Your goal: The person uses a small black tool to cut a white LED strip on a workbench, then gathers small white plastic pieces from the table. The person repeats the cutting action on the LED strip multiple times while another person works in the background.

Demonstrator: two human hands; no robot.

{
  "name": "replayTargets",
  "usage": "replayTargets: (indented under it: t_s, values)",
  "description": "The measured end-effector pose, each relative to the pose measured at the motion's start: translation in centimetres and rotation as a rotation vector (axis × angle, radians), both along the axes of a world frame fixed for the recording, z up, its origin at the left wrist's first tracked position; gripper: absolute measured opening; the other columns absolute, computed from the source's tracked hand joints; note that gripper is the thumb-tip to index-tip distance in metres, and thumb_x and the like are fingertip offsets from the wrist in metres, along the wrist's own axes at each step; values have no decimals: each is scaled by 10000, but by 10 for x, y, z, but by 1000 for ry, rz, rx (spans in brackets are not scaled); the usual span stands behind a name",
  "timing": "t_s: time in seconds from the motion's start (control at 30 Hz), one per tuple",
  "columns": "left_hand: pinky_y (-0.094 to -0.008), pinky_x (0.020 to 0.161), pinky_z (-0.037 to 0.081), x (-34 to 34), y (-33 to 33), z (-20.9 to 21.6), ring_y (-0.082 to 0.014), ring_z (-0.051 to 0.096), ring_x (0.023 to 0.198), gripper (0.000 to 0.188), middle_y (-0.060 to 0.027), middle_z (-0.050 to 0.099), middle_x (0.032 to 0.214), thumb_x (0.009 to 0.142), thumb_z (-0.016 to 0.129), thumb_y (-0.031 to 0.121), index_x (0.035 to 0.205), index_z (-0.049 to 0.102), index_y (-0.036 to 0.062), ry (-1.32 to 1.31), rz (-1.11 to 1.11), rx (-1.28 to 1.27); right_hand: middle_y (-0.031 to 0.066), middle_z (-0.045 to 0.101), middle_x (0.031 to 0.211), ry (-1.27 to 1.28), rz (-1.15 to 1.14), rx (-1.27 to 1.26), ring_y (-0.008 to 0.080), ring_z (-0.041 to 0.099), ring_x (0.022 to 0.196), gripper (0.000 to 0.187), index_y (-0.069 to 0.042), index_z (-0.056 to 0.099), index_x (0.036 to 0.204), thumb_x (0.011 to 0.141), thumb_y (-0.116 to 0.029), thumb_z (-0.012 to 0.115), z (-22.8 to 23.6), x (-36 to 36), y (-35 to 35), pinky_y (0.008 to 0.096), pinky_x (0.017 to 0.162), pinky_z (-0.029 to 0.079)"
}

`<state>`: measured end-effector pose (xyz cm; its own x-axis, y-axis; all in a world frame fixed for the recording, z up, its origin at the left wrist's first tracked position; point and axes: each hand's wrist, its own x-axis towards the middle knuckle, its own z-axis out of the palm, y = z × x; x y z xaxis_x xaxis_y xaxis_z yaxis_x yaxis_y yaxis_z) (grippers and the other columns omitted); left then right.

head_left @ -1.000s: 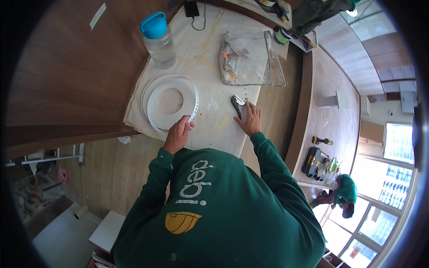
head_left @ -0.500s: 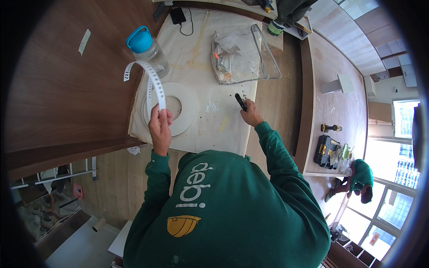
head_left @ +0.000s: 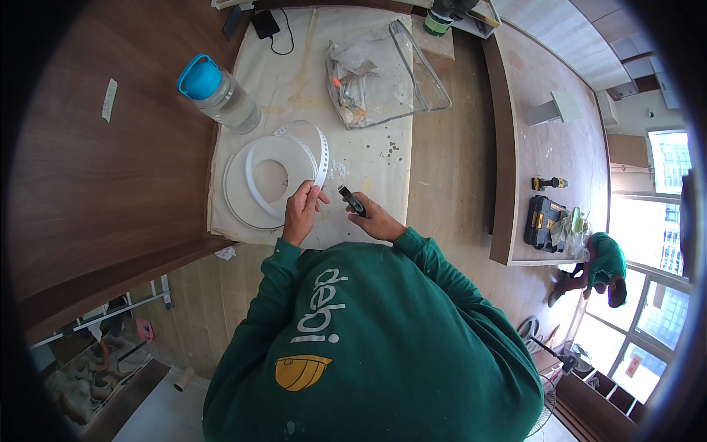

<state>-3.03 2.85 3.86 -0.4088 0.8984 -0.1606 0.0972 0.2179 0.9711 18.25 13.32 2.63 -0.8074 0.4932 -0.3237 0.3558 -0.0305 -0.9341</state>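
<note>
My left hand [head_left: 298,212] is closed on a thin white strip [head_left: 323,156] with a row of punched holes, which loops up and back over a flat white coil of banding [head_left: 231,186]. In my right hand [head_left: 380,221] is a small black hand tool [head_left: 353,200], its tip pointing toward the strip with a small gap between them. What exact kind of tool it is I cannot make out. Small white discs [head_left: 338,170] are scattered on the covered tabletop [head_left: 294,81] beyond my hands, and darker, brownish discs [head_left: 393,150] lie near the right edge.
A clear bottle [head_left: 234,104] with a blue lid stands behind the coil. Farther back lie a clear zip bag [head_left: 379,74] of small items and a black box with a cable [head_left: 265,25]. Across the gap, a drill [head_left: 549,183] and black toolbox [head_left: 542,223] are near another person [head_left: 607,259].
My right hand has brought the black tool left and nearer to me, close to my left hand. The strip has come lower and to the right, its loop now over the coil.
</note>
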Motion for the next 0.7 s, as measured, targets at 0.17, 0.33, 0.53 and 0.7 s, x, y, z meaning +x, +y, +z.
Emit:
replayTargets:
  t_s: [0.17, 0.33, 0.53, 0.7]
  values:
    - [-253, 604, 429, -8, -1, 1, -71, 500, 632, 297, -23, 660, 765, 1144, 502, 248, 1176, 686, 17, -104, -124, -19, 163, 623, 1155, 44, -2, 105, 308, 630, 1049, 409, -8, 512, 1348, 988, -100, 685, -7, -8, 9, 421, 950, 509]
    - [-235, 606, 404, -12, 3, 5, -60, 473, 646, 296, 5, 598, 753, 1150, 496, 258, 1181, 689, 35, -188, -168, -62, 185, 596, 1164, 25, 21, 105, 335, 612, 1040, 413, -11, 512, 1346, 984, -95, 692, -11, -15, 19, 430, 929, 497]
    - [-218, 629, 394, -18, 8, 11, -51, 458, 674, 295, 25, 575, 767, 1154, 492, 275, 1195, 681, 52, -281, -194, -107, 188, 598, 1170, 79, 18, 86, 339, 612, 1056, 415, -20, 506, 1349, 984, -88, 691, -9, -24, 22, 436, 941, 496]
    - [-215, 639, 399, -22, 12, 8, -51, 461, 683, 293, 27, 575, 773, 1155, 491, 273, 1200, 678, 53, -299, -234, -157, 201, 599, 1203, 69, 15, 55, 365, 617, 1123, 419, -28, 498, 1355, 986, -83, 687, -10, -23, 20, 446, 987, 495]
